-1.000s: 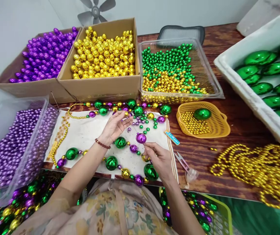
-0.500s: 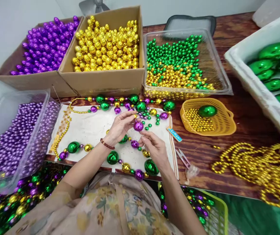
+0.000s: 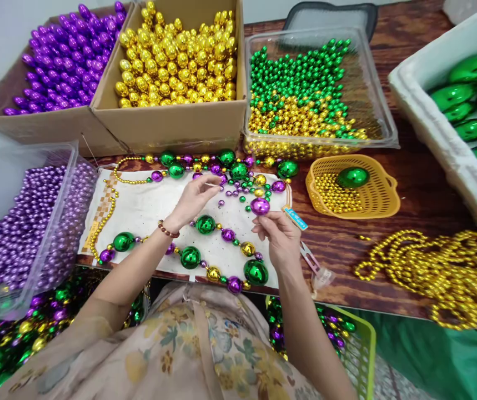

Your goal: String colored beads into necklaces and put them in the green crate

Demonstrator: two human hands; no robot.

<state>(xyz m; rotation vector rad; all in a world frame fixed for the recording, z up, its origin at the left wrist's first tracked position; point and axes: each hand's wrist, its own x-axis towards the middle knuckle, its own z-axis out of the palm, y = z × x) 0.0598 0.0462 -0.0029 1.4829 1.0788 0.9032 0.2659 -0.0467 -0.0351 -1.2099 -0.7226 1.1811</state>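
Note:
My left hand [image 3: 196, 197] is pinched closed above the white cloth [image 3: 155, 203], beside small loose purple and green beads. Whatever is between its fingertips is too small to make out. To its right, my right hand [image 3: 279, 233] is closed, its fingertips at the underside of a large shiny purple bead [image 3: 260, 206]. A gold bead [image 3: 259, 192] shows just above that one. Below my hands, a strand of green, purple and gold beads [image 3: 190, 257] curves over the cloth. Another beaded strand [image 3: 175, 170] lies along the cloth's back edge.
Behind stand cardboard boxes of purple beads [image 3: 67, 61] and gold beads [image 3: 180, 61], and a clear tub [image 3: 383, 136]. A purple-bead bin [image 3: 71, 166] is left. Rightward are a yellow basket [image 3: 388, 203], snips [image 3: 310, 258], gold bead strings [image 3: 438, 283] and a white foam box [image 3: 413, 122].
My hands came together around the purple bead, then parted. The right hand moved right and up with the bead; the left moved back left. The camera view has tilted downward.

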